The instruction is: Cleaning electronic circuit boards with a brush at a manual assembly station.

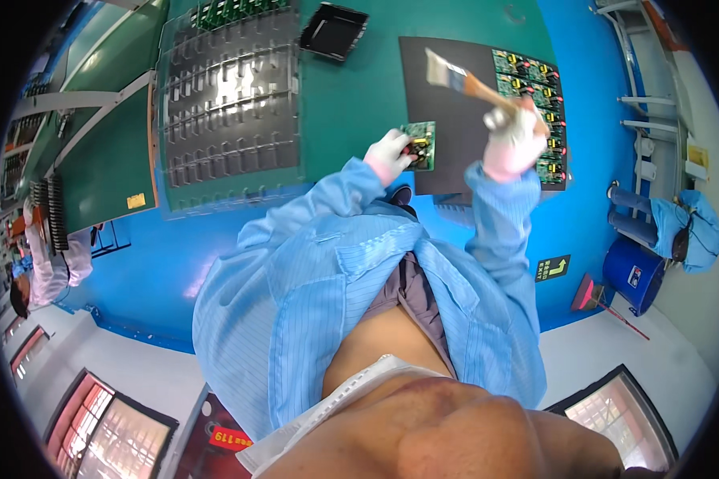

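Note:
My left hand, in a white glove, grips the left edge of a green circuit board. That board carries small parts and sits at the left side of a dark mat. Wrapped in a white glove too, my right hand is closed round the wooden handle of a flat brush. The brush is raised over the mat, its pale bristles pointing up and left, apart from the board. Right of the brush, several green circuit boards lie in rows along the mat's right side.
A large transparent plastic tray with slots covers the left of the green table. A small black tray lies at the back. Behind me to the right stands a blue bin. A person in white is at far left.

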The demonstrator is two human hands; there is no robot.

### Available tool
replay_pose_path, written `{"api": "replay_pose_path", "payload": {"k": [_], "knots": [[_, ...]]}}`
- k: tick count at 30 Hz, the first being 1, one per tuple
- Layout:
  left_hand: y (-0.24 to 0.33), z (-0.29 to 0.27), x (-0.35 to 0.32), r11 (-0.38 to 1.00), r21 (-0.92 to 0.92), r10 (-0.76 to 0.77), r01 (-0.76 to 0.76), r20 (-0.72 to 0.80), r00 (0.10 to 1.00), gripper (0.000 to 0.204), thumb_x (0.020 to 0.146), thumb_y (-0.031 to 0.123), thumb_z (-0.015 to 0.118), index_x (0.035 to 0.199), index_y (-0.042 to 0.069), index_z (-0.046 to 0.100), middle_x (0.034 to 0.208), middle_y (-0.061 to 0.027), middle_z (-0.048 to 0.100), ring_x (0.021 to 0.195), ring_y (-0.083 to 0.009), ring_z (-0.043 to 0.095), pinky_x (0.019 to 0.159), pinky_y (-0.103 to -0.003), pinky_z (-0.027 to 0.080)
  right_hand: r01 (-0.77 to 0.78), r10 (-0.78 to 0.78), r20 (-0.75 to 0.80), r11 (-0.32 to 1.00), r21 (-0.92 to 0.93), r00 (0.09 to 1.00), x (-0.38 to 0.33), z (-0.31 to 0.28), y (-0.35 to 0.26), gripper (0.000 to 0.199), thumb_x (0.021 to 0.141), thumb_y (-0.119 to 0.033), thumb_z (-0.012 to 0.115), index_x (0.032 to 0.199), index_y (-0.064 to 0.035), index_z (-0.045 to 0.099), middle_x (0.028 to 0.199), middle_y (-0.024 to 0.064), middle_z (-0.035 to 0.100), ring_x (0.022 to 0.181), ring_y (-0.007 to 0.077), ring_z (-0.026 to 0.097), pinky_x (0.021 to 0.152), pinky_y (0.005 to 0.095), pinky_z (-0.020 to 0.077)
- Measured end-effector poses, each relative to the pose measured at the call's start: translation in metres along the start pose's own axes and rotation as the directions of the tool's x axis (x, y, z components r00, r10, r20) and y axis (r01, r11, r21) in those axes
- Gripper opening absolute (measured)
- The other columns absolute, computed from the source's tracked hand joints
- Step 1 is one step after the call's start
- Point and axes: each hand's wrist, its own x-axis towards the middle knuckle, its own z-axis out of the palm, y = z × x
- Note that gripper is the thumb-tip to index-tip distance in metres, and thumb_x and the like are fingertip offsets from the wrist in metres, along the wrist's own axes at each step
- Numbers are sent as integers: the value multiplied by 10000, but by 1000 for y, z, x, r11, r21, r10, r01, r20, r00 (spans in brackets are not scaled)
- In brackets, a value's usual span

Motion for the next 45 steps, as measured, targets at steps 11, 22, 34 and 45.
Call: {"api": "replay_pose_path", "payload": {"k": [11,22,34,45], "knots": [[-61,-198,-85,961,-226,-194,158,-149,970,338,675,-39,606,1001,33,556,903,-51,497,634,-145,476,578,-243,404,-144,117,-111,947,-286,987,47,142,226,163,816,-48,475,931,56,525,796,169,560,543,210,595,468,288,538],[-79,-249,-85,949,-287,-191,127,-207,960,375,643,-107,580,997,13,563,918,-44,500,622,-117,444,570,-211,381,-153,85,-162,871,-467,983,52,151,248,168,810,-61,476,919,62,509,779,171,552,534,250,605,454,297,540],[-75,-253,-78,962,-250,-161,107,-204,966,364,653,-65,598,1003,28,558,939,-44,510,639,-122,475,571,-220,397,-240,107,-228,664,-708,968,79,166,228,169,808,-99,507,806,69,526,653,164,579,478,254,617,412,298,530],[-68,-256,-78,952,-299,-154,70,-267,951,358,651,-63,605,994,28,559,947,-43,513,635,-123,476,567,-220,397,19,38,42,469,-883,998,101,156,229,154,803,-124,521,791,24,563,640,111,582,470,214,607,405,280,495]]}}
